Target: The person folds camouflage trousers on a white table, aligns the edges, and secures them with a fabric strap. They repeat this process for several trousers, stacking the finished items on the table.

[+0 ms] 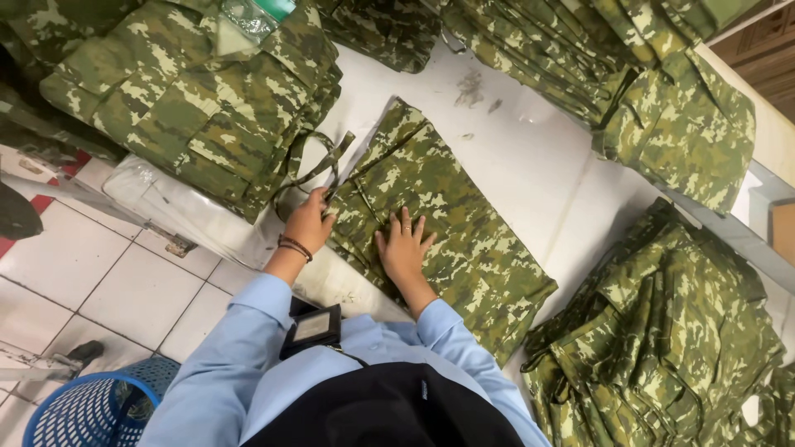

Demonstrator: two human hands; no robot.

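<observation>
**Both hands on folded camo garment, white table**

Folded camouflage garment [451, 223] lies flat on the white table [530, 157], long axis running diagonally from upper left to lower right, roughly centre of view.

Right hand [403, 244]: palm down, fingers spread and flat, pressing on the near left part of the garment. Grips nothing, just resting contact.

Left hand [309, 219]: at the garment's left edge, fingers curled closed around a thin camouflage strap [319, 161] that loops up and away from the edge. Can't tell if the strap belongs to this garment or the stack next to it. Dark bracelet [294, 247] on that wrist.

Around it:
- Stack of folded camo garments [199, 99] just left of the left hand, sitting on clear plastic wrap [178, 207] at the table's corner. The top one has a plastic-wrapped bit at its collar.
- More camo clothing [546, 50] piled along the far edge of the table, one piece [683, 124] hanging toward the right.
- Loose heap of camo garments [662, 331] at right, near but apart from the folded one.
- Dark smudges [472, 87] on the table beyond the garment.

Person: light blue sleeves [248, 331], dark apron or vest, badge holder [310, 329] on the chest.

Floor on the left: white tiles [108, 281], blue mesh basket [91, 410] at lower left.
</observation>
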